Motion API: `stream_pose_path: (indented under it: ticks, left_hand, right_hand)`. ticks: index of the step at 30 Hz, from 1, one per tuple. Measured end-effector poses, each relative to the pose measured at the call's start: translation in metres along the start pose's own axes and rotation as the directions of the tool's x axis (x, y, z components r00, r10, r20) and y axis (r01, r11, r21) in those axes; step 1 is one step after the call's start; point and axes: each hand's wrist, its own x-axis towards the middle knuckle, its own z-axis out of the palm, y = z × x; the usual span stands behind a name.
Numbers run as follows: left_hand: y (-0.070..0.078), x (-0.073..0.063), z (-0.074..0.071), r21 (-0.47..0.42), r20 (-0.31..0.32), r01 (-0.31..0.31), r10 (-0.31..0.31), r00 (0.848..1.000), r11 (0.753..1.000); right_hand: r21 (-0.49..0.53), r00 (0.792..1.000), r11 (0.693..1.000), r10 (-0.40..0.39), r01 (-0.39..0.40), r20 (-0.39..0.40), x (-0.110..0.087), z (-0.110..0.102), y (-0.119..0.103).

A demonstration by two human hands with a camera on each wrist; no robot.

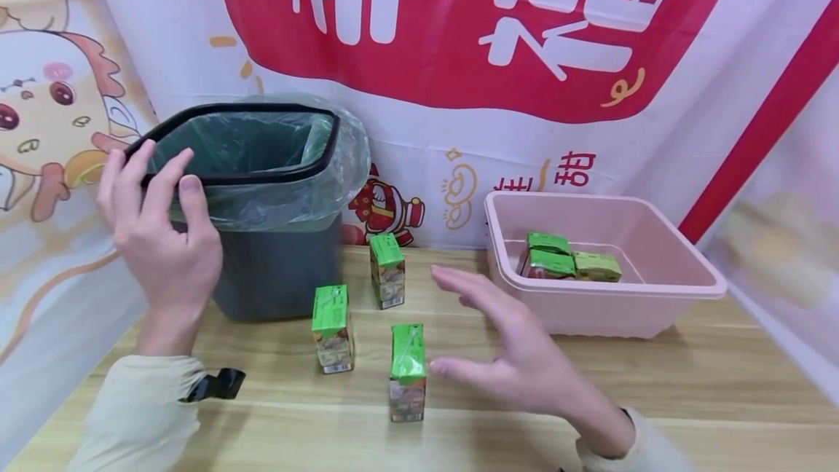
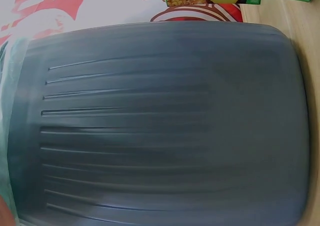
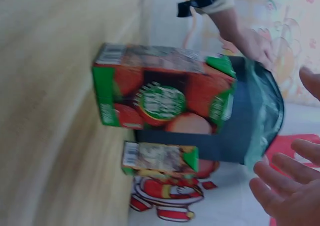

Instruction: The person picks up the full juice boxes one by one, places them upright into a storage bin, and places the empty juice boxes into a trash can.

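Observation:
My left hand (image 1: 167,231) is at the near left corner of a dark trash bin (image 1: 278,272), its spread fingers lying across the black rim. The left wrist view shows the bin's ribbed side (image 2: 150,121) and a sliver of finger. Over the table, my right hand (image 1: 514,341) is spread, thumb apart from the fingers and nothing between them. Just left of its thumb stands a green-topped juice carton (image 1: 408,377), with a straw on top. Its red-fruit side (image 3: 162,99) shows in the right wrist view. Two more upright juice cartons (image 1: 333,330) (image 1: 387,272) stand nearer the bin.
A clear plastic liner (image 1: 350,151) hangs over the bin's rim. At the right is a pink plastic tub (image 1: 603,312) with juice cartons (image 1: 550,264) inside. A printed cloth (image 1: 419,64) hangs behind the wooden table (image 1: 282,421).

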Motion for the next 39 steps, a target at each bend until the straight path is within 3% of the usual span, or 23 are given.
stream_pose_path:
  ticks: [5, 10, 20, 30, 39]
  left_hand:
    - [0.004, -0.001, 0.0, -0.014, -0.008, 0.008, -0.009, 1.0, 1.0]
    - [0.005, -0.001, 0.0, -0.021, -0.011, 0.01, -0.01, 1.0, 1.0]
    - [-0.018, 0.0, 0.003, -0.013, -0.023, -0.025, 0.025, 0.999, 1.0]
    - [-0.016, 0.0, 0.006, -0.018, -0.032, -0.031, 0.03, 0.999, 0.999]
    - [-0.011, 0.0, 0.007, -0.04, -0.054, -0.02, 0.018, 0.998, 0.999]
  right_hand:
    - [0.06, 0.991, 0.994, 0.088, -0.095, 0.102, -0.004, 0.018, 0.005]
    - [0.087, 0.987, 0.99, 0.102, -0.114, 0.126, -0.006, 0.034, 0.01]
    - [0.114, 0.975, 0.978, 0.155, -0.174, 0.16, -0.007, 0.043, 0.01]
    - [0.105, 0.985, 0.986, 0.115, -0.129, 0.131, -0.008, 0.044, 0.014]
    - [0.155, 0.988, 0.98, 0.106, -0.123, 0.11, -0.005, 0.038, 0.016]
